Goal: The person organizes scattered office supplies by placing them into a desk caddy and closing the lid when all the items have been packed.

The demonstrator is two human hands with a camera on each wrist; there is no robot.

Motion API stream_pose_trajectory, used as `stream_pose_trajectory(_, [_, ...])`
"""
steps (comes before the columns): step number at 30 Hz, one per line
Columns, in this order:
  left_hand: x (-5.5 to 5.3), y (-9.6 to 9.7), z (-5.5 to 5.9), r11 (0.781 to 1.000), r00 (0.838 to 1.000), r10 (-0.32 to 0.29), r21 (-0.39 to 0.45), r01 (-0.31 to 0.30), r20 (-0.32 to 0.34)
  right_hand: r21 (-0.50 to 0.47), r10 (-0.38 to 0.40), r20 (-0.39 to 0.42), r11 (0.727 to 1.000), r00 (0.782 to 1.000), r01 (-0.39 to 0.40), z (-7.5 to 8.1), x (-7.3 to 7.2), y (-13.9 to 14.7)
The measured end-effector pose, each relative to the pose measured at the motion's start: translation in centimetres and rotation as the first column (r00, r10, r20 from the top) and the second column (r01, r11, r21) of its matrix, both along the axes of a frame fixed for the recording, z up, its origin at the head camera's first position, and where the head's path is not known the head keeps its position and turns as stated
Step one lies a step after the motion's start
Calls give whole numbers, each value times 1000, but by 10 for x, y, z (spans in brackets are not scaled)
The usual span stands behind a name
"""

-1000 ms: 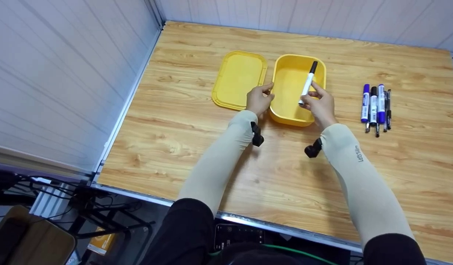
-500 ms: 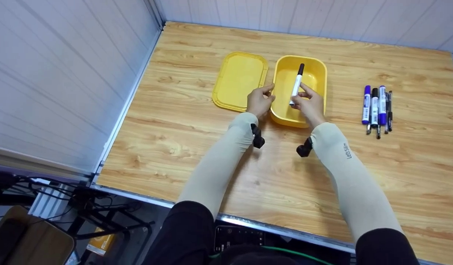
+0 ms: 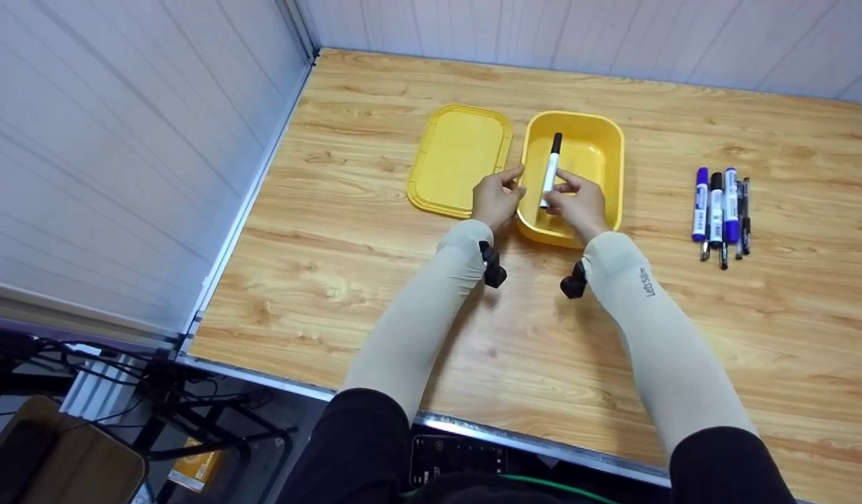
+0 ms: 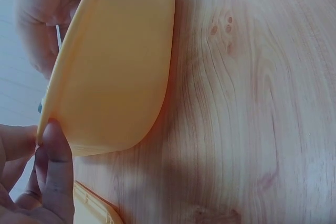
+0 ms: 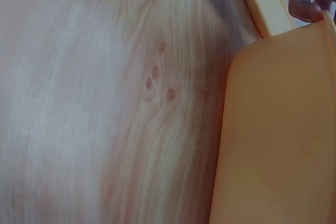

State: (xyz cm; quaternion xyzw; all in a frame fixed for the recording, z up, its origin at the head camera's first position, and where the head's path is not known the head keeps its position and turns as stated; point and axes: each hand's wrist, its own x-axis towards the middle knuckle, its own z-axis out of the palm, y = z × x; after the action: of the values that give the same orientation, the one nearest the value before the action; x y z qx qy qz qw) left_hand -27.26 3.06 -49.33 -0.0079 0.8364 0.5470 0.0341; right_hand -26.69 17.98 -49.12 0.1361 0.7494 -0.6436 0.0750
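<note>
A yellow plastic box (image 3: 608,171) stands uncovered on the table, its inside visible in the head view. My left hand (image 3: 497,199) pinches the box's left rim between thumb and fingers, which the left wrist view shows up close at the rim (image 4: 68,56). Over the inside of the box, my right hand (image 3: 578,206) pinches a white marker (image 3: 550,171) with a black cap near its lower end. The marker's capped end points away from me, and it lies near the left wall. In the right wrist view the box's outer wall (image 5: 278,129) hides the right hand.
Left of the box lies its flat yellow lid (image 3: 462,157). To the right, several blue and black markers (image 3: 716,210) lie side by side with thin black pens (image 3: 746,217). Pale panels (image 3: 578,35) border the wooden table (image 3: 319,280) at the back and left.
My right hand has carried the marker leftward across the box to near its left wall. The left hand keeps its pinch on the rim.
</note>
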Motion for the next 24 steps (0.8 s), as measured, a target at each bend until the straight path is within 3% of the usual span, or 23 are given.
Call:
stream_pose_trajectory(6, [0,0,-1,1000,1000,2,-19,-2,-2,53,57,42,997,997,-59,-5,-3,-1])
stream_pose_trajectory(24, [0,1,-1,999,1000,14,-29,-13,12,50,121,115,991,986,-127,-11,-10,-9])
